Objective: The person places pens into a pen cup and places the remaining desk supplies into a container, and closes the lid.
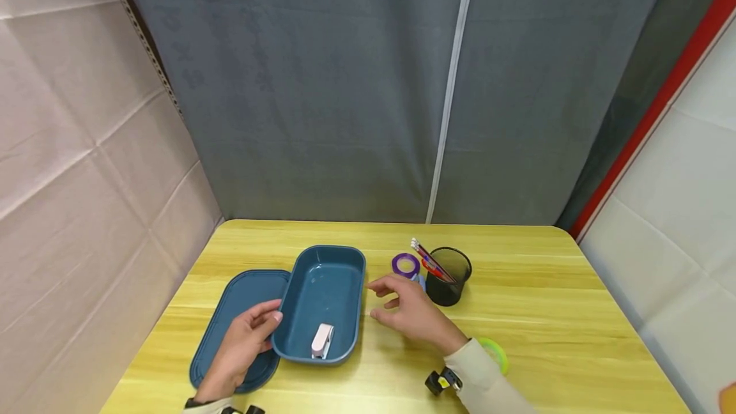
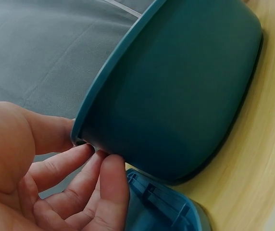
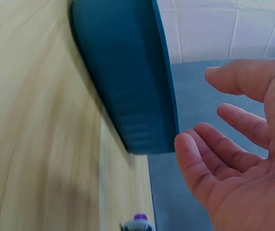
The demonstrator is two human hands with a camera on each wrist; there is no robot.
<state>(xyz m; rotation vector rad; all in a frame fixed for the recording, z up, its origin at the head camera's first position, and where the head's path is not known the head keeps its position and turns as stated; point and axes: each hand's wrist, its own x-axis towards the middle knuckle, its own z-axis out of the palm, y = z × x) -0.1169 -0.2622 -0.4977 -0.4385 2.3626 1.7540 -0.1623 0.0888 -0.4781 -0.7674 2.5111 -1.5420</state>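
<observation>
A blue rectangular plastic box (image 1: 322,299) stands on the table with a small white stapler (image 1: 322,341) lying in its near end. My left hand (image 1: 244,344) pinches the rim at the box's left side, thumb at the top edge and fingers below it on the outer wall (image 2: 176,91). Under that hand lies the blue lid (image 1: 227,318), partly overlapped by the box. On the other side, my right hand (image 1: 411,310) is held beside the box with relaxed, parted fingers and nothing in them. Its fingertips come close to the box's right rim (image 3: 168,72).
Behind the right hand stands a black mesh pen cup (image 1: 448,283) with several pencils (image 1: 428,257). A purple tape roll (image 1: 406,265) sits left of it. A bright green ring (image 1: 496,355) lies partly under the right sleeve. A grey curtain (image 1: 322,94) hangs behind the table.
</observation>
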